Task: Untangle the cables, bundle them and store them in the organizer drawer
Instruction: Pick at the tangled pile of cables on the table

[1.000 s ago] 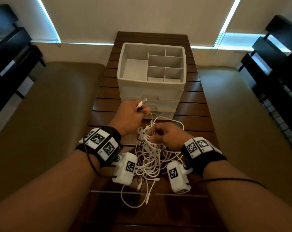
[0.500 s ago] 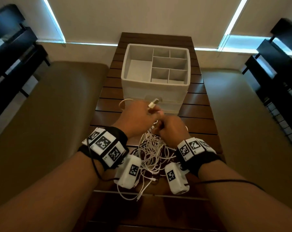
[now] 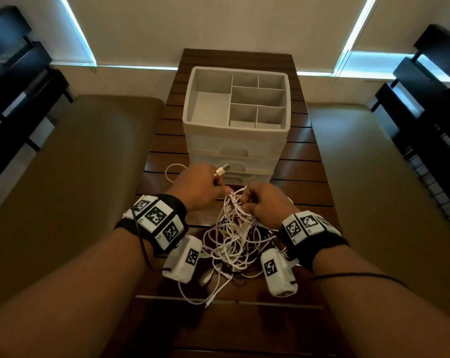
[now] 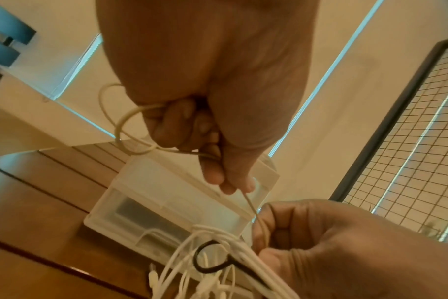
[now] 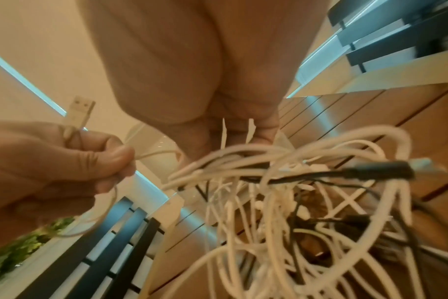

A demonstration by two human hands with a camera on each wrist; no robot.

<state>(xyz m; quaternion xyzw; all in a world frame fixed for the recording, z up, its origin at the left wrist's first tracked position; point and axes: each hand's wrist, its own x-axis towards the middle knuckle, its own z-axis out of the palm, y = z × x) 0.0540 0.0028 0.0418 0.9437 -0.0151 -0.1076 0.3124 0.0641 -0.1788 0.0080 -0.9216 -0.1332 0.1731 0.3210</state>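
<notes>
A tangle of white cables [image 3: 234, 244] with a black one among them [image 5: 320, 174] hangs over the wooden table [image 3: 167, 182]. My right hand [image 3: 260, 205] grips the top of the tangle [image 5: 243, 161]. My left hand [image 3: 200, 187] holds a thin beige cable [image 4: 131, 125] in its curled fingers, and the cable's USB plug [image 3: 222, 170] sticks up past the thumb [image 5: 81, 107]. A loop of that cable [image 3: 174, 169] stands out to the left. The white organizer [image 3: 235, 117] stands just beyond both hands, its drawers [image 3: 234, 151] closed.
The organizer's top tray [image 3: 257, 99] has several empty compartments. Tan cushioned benches [image 3: 76, 177] flank the narrow table on both sides. Black shelving [image 3: 425, 112] stands at the right and left edges of the room.
Both hands have lifted and moved away from me, toward the organizer. A loop of the beige cable now shows to the left of my left hand.
</notes>
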